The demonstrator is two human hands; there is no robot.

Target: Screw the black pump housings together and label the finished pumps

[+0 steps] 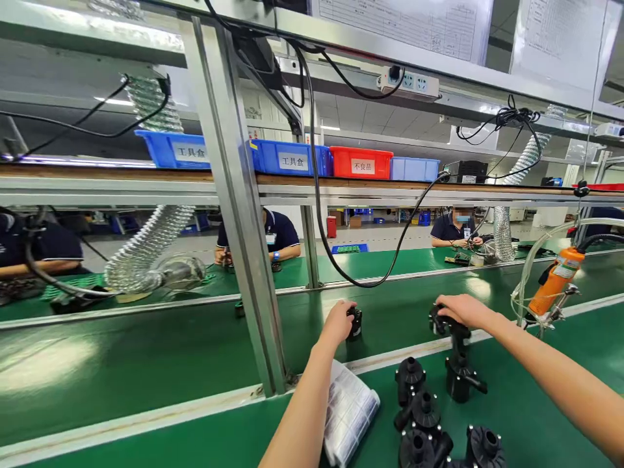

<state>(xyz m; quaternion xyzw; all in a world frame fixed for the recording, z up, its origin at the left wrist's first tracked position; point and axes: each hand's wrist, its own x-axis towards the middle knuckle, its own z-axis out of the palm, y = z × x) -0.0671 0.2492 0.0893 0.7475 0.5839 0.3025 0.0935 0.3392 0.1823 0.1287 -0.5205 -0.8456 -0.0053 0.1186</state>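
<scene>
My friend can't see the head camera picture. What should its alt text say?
A person's left hand holds a small black part, and their right hand holds another black part, over a green work surface. Nearer, black pump-like pieces sit beside a shiny packet.

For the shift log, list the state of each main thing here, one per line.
Small black cylindrical part: gripped in the left hand
Black plastic part: gripped in the right hand
Round black plastic housings: upright on the green bench
Silvery gridded plastic sheet: lying on the bench
Orange cylindrical tool: tilted, cable attached
White power strip: black plug inserted
</scene>
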